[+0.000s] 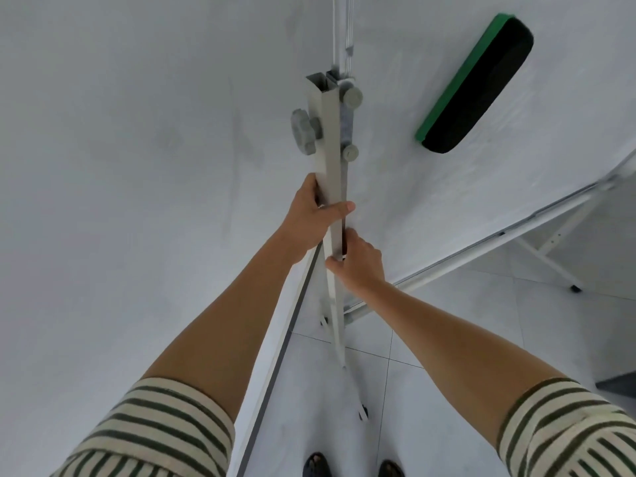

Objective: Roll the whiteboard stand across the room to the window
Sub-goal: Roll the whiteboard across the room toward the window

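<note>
Centre frame: my left hand (309, 215) and right hand (358, 263) both clamp the stand's upright post (332, 160). Risk, I judge: caster (363, 413) snagging a tile joint, eraser (476, 84) shaking loose.

whiteboard (395, 149): white, faintly grey-smudged | stand post (331, 132): pale grey, knobs (303, 131) darker grey | eraser (476, 86) (upper right of frame): green back, black felt | sleeves (161, 432): cream with dark green stripes | floor tiles (430, 390): light grey | shoes (316, 464): black

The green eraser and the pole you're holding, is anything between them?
Nothing: in the head view, only bare whiteboard lies between the eraser and the pole.
</note>
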Action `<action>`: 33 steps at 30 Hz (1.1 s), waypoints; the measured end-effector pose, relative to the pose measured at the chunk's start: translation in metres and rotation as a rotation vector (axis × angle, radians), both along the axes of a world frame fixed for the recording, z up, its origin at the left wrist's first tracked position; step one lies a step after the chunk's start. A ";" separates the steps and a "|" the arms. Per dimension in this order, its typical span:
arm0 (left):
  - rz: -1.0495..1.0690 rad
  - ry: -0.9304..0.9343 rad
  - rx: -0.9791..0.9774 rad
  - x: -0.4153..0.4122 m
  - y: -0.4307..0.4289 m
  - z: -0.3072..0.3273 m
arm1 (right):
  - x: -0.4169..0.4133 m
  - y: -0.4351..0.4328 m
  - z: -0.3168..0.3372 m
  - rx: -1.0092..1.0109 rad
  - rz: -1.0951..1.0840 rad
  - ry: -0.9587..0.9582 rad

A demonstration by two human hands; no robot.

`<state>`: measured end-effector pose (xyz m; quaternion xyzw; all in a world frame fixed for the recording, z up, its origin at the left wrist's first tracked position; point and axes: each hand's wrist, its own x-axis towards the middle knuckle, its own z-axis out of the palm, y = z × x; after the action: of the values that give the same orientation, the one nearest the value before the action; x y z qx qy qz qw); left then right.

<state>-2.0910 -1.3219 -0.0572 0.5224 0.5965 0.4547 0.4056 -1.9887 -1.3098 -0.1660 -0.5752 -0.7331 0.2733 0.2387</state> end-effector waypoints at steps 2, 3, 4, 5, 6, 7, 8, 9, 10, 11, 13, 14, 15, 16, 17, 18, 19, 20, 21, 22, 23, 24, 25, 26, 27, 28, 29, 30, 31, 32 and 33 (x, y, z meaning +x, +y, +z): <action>-0.001 0.012 0.004 0.002 -0.027 0.001 | 0.002 -0.026 0.000 0.003 0.000 -0.003; -0.004 0.026 0.008 0.003 -0.040 0.002 | 0.003 -0.040 0.000 0.003 -0.004 -0.002; -0.010 0.038 0.010 0.003 -0.053 0.002 | 0.004 -0.054 0.001 0.002 -0.004 -0.004; -0.019 0.048 0.011 0.003 -0.066 0.002 | 0.004 -0.067 0.002 0.000 0.001 -0.010; -0.028 0.057 0.011 0.002 -0.079 0.001 | 0.005 -0.080 0.003 -0.002 0.007 -0.021; -0.036 0.066 0.011 0.000 -0.093 0.001 | 0.004 -0.095 0.005 -0.002 0.011 -0.033; -0.042 0.074 0.011 -0.002 -0.107 0.001 | 0.004 -0.110 0.007 -0.003 0.013 -0.041; -0.047 0.076 0.014 -0.004 -0.122 0.002 | 0.003 -0.125 0.010 -0.003 0.010 -0.046; -0.052 0.074 0.019 -0.005 -0.137 0.002 | 0.001 -0.142 0.011 -0.009 0.002 -0.048; -0.057 0.074 0.026 -0.008 -0.152 0.002 | -0.001 -0.158 0.013 -0.015 -0.005 -0.050; -0.066 0.084 0.035 -0.014 -0.185 0.001 | -0.007 -0.193 0.014 -0.025 -0.010 -0.055; -0.066 0.090 0.038 -0.018 -0.201 0.000 | -0.010 -0.211 0.015 -0.030 -0.004 -0.053; -0.063 0.092 0.039 -0.022 -0.217 0.000 | -0.013 -0.228 0.016 -0.036 0.002 -0.047; -0.059 0.093 0.036 -0.025 -0.233 -0.001 | -0.016 -0.245 0.018 -0.041 0.006 -0.040; -0.057 0.093 0.030 -0.028 -0.249 -0.001 | -0.019 -0.262 0.019 -0.046 0.010 -0.036; -0.056 0.093 0.023 -0.031 -0.264 -0.001 | -0.021 -0.277 0.020 -0.051 0.016 -0.035; -0.056 0.093 0.017 -0.033 -0.279 -0.001 | -0.023 -0.292 0.020 -0.058 0.025 -0.035; -0.055 0.097 0.013 -0.036 -0.293 -0.001 | -0.025 -0.306 0.020 -0.066 0.034 -0.033; -0.049 0.103 0.010 -0.038 -0.307 -0.001 | -0.027 -0.318 0.020 -0.070 0.044 -0.032; -0.038 0.110 0.007 -0.039 -0.321 -0.001 | -0.029 -0.330 0.019 -0.076 0.052 -0.030; -0.022 0.115 0.003 -0.040 -0.335 -0.001 | -0.030 -0.342 0.020 -0.078 0.062 -0.028; -0.001 0.116 -0.001 -0.040 -0.348 -0.001 | -0.031 -0.354 0.020 -0.077 0.070 -0.027; 0.023 0.115 -0.006 -0.041 -0.362 -0.001 | -0.032 -0.367 0.020 -0.072 0.083 -0.025; 0.047 0.112 -0.011 -0.042 -0.376 -0.001 | -0.033 -0.379 0.020 -0.067 0.096 -0.021; 0.068 0.109 -0.017 -0.043 -0.390 -0.001 | -0.034 -0.392 0.021 -0.062 0.110 -0.015; 0.090 0.105 -0.024 -0.043 -0.404 -0.001 | -0.034 -0.405 0.020 -0.054 0.124 -0.010; 0.114 0.098 -0.029 -0.042 -0.419 -0.001 | -0.034 -0.418 0.019 -0.043 0.139 -0.008; 0.140 0.087 -0.031 -0.042 -0.434 -0.001 | -0.034 -0.431 0.017 -0.037 0.156 -0.007; 0.163 0.080 -0.031 -0.041 -0.449 0.000 | -0.035 -0.443 0.015 -0.029 0.174 -0.006; 0.184 0.079 -0.031 -0.040 -0.464 0.001 | -0.036 -0.455 0.013 -0.019 0.190 -0.007; 0.202 0.079 -0.035 -0.038 -0.479 0.002 | -0.036 -0.468 0.012 -0.007 0.205 -0.012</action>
<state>-2.1293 -1.8009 -0.0550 0.4698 0.6695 0.4618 0.3432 -2.0251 -1.7775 -0.1539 -0.4998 -0.7886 0.2954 0.2028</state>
